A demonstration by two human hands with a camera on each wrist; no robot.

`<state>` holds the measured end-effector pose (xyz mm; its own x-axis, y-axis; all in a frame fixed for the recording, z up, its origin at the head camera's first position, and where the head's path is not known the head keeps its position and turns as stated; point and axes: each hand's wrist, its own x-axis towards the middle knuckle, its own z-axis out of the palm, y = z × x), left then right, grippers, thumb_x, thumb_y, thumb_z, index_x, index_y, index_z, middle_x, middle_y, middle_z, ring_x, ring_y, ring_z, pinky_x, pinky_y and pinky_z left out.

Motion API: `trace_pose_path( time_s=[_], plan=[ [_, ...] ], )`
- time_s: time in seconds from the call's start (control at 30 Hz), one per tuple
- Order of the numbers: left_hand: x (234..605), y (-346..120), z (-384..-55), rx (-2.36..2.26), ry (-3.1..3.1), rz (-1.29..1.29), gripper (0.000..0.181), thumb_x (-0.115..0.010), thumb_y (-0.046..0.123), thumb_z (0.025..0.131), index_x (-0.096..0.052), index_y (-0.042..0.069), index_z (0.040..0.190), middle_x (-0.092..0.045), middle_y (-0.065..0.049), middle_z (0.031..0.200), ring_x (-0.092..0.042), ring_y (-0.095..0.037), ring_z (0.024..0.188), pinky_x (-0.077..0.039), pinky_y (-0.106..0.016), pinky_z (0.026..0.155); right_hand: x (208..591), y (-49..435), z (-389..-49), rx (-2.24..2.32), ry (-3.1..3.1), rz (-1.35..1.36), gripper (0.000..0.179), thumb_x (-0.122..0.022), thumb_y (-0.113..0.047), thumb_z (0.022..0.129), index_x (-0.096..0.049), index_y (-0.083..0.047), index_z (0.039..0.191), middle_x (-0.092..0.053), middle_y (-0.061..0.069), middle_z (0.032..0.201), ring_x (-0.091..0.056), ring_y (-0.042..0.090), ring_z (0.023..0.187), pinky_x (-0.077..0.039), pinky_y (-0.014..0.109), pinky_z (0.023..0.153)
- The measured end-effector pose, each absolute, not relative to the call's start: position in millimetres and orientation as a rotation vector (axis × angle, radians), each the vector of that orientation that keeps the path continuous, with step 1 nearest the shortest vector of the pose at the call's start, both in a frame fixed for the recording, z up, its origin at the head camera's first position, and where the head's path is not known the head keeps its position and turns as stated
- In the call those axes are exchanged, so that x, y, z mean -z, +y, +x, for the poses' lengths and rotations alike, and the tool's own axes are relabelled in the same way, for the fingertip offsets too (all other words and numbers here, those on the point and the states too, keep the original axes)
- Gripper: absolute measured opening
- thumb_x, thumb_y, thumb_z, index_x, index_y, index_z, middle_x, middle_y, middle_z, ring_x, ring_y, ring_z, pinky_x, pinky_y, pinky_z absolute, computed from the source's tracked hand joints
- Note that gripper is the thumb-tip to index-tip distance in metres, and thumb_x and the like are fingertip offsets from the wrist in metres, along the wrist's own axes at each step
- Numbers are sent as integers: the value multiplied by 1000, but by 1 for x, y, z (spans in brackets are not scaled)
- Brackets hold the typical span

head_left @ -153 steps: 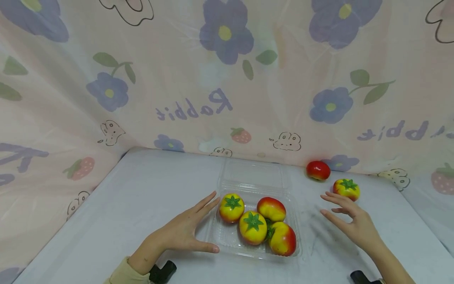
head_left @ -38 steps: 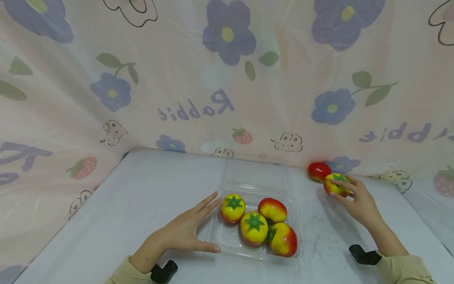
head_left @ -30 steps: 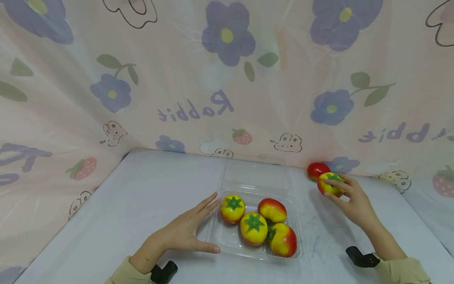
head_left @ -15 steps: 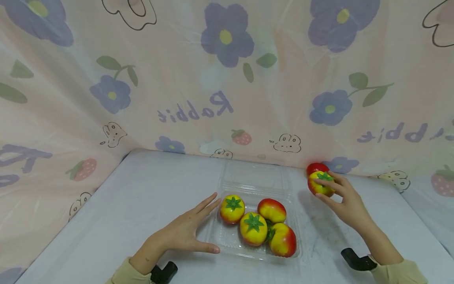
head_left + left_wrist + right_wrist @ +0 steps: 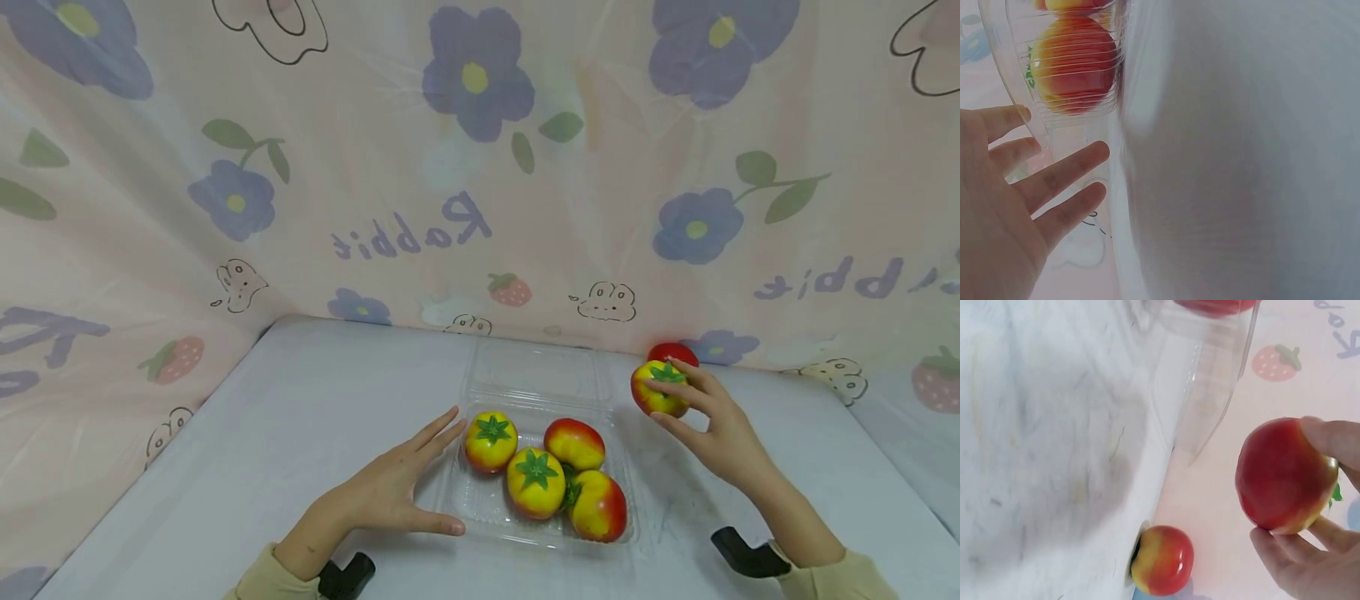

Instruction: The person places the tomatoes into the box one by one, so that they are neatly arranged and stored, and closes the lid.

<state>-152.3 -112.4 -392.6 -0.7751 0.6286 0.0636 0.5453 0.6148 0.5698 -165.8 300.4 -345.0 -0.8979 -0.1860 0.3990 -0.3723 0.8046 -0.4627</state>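
Observation:
My right hand (image 5: 716,425) grips a red-and-yellow toy tomato (image 5: 651,392) with a green star-shaped leaf on top. In the right wrist view, the thumb and fingers pinch this tomato (image 5: 1282,478) above the table. My left hand (image 5: 390,492) is spread, its fingertips and thumb at the left side of a clear plastic box (image 5: 472,500). Its fingers lie along the box's rim in the left wrist view. Inside the box sit several toy tomatoes, among them one at the left (image 5: 491,454) and one at the front right (image 5: 600,508).
Another red toy tomato (image 5: 670,352) rests at the back of the table, partly hidden behind the held one. The box's clear lid (image 5: 540,371) lies folded back. A patterned curtain (image 5: 405,150) hangs behind the white table (image 5: 337,375).
The right hand has taken hold of the toy tomato that stood at the right, lifted it and carried it left toward the box. The left hand and the box have stayed in place.

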Motion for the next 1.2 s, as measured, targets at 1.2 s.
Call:
trace_pose_path(
  time_s=[1.2],
  plan=[
    [393,-112,-153,-893,2684,973,111,-69,71,69,-16,27,155,-3,7,163,-27,-29,144,-37,-60,105,337,254,-160,-829,-2646,719,38,-74,-14,84,-67,-22,121,-42,16,144,-45,44,125,-47,65,85]
  ],
)
